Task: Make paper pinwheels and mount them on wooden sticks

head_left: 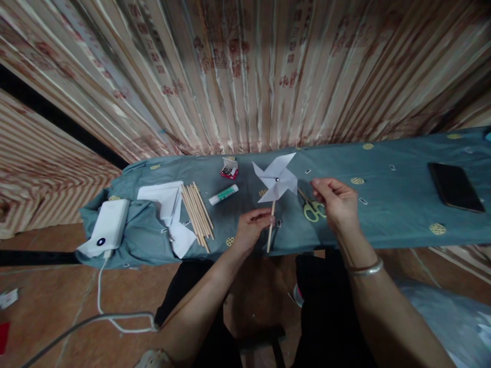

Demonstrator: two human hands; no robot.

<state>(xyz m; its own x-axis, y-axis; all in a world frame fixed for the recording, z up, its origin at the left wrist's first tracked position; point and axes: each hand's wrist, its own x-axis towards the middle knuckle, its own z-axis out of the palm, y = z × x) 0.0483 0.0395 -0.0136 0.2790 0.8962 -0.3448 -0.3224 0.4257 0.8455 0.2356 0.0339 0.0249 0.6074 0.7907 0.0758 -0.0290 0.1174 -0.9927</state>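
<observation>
My left hand (253, 227) pinches the wooden stick of a white paper pinwheel (283, 185) below its blades. The pinwheel is upright, with a silvery pin at its centre. My right hand (339, 200) is a little right of the blades, apart from them. Its fingers are curled, thumb and forefinger together, and nothing shows in them. Scissors (311, 208) with yellow-green handles lie between my hands, partly behind the right one. A glue stick (223, 194) and a small open red box (229, 168) of metal pins lie left of the pinwheel.
Several wooden sticks (196, 214) and white paper pieces (163, 199) lie on the left of the green cloth-covered table (395, 204). A white power bank (109, 225) with a cable (100, 286) sits at the left end, a dark phone (455, 186) at the right. Behind hangs a curtain (245, 92).
</observation>
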